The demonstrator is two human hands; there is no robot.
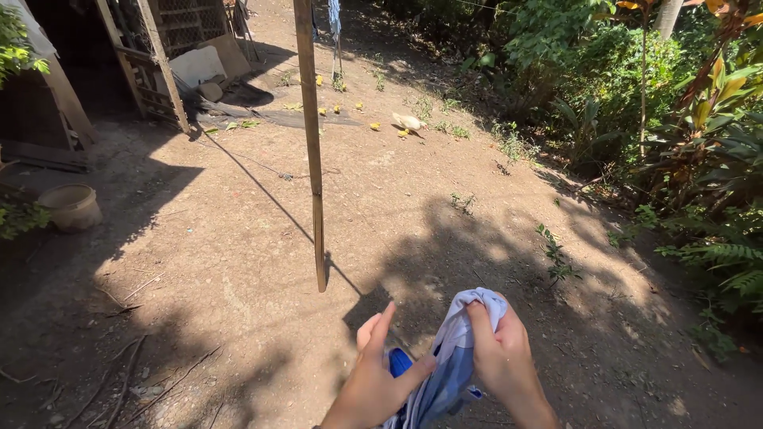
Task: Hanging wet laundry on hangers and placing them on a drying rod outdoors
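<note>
1. Underfoot, dry brown dirt ground [222, 262] lies bare, part sunlit, part shaded.
2. Slim upright wooden pole [312, 143] stands ahead.
3. Crumpled blue-and-white cloth garment [455, 361] sits bunched between both hands, above the ground.
4. Right hand [502, 357] fingers close over its top; left hand [380, 380] pinches its lower edge.
5. Risk: loose hanging folds may slip and get soiled.

Soft, matt woven cloth [453, 361], blue and white, crumpled. Rough, weathered bare wood is seen in the upright pole [311, 143]. Dry, gritty, matt earth forms the ground [222, 238]. A dull, smooth-walled, plastic-looking tub [71, 206] is shown at left.
</note>
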